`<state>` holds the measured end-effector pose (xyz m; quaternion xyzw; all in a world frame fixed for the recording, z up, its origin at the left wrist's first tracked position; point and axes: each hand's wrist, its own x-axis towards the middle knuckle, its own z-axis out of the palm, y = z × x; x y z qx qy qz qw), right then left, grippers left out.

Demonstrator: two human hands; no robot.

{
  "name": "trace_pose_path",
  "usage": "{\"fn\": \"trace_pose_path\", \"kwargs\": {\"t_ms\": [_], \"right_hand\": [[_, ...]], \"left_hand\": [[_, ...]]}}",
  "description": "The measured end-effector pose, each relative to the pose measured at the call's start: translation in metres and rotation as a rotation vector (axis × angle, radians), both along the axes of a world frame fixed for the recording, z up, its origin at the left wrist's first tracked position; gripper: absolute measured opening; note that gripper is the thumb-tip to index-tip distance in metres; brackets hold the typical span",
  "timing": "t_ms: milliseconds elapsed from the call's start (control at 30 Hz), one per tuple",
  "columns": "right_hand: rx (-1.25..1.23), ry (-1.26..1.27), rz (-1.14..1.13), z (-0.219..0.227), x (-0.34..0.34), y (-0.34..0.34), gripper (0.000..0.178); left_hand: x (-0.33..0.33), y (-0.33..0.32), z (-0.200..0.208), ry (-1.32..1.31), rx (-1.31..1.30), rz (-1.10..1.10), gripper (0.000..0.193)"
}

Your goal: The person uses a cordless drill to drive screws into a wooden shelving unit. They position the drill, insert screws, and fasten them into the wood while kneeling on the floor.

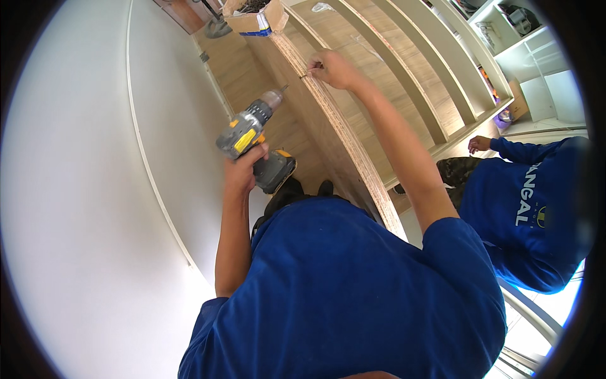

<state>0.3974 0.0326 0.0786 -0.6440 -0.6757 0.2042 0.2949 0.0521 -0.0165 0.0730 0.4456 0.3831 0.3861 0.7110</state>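
Here your left hand (243, 165) is clenched around the grip of the cordless drill (252, 136), its chuck aimed toward the raw edge of the wooden panel (334, 126). Your right hand (334, 68) pinches a small screw (305, 75) at your fingertips, set against that edge just ahead of the bit, presumably to steady it for driving. A co-worker's hand (480, 144) rests well beyond your right fingers.
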Motion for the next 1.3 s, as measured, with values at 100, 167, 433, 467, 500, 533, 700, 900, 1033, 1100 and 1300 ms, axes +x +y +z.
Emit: {"fn": "trace_pose_path", "kwargs": {"t_ms": [100,167,433,467,500,533,700,900,1033,1100,1300], "right_hand": [[-0.055,-0.028,0.019,0.007,0.001,-0.004,0.016],[-0.071,-0.035,0.014,0.01,-0.002,-0.005,0.015],[-0.206,0.125,0.018,0.004,0.008,-0.006,0.022],[-0.268,0.224,0.002,0.003,0.01,-0.007,0.024],[-0.326,0.32,-0.014,0.007,0.012,-0.005,0.027],[-0.384,0.416,-0.031,0.01,0.014,-0.004,0.029],[-0.464,0.477,-0.068,0.018,0.02,-0.005,0.028],[-0.075,0.12,0.081,0.008,0.008,-0.017,0.017],[0.122,-0.091,0.076,0.007,0.012,-0.029,0.013],[0.107,-0.023,0.064,0.013,0.027,-0.036,0.011],[0.18,-0.181,0.083,0.091,0.028,-0.042,0.007]], "left_hand": [[0.025,0.002,0.01,-0.042,0.002,-0.008,0.035],[0.03,0.008,0.005,-0.033,-0.011,-0.033,0.034],[0.038,0.012,-0.004,0.009,-0.069,-0.09,0.031],[0.037,0.012,-0.004,0.014,-0.076,-0.092,0.031],[0.038,0.013,-0.003,0.016,-0.079,-0.095,0.031],[0.039,0.014,-0.003,0.018,-0.078,-0.097,0.031],[0.043,0.014,-0.002,0.035,-0.022,-0.096,0.036],[0.038,0.006,-0.003,-0.015,-0.025,-0.053,0.036],[0.031,0.003,0.001,0.01,-0.065,-0.049,0.034],[0.033,-0.001,0.013,-0.014,-0.044,-0.042,0.034],[0.041,-0.01,0.035,-0.185,0.044,-0.008,0.029]]}}
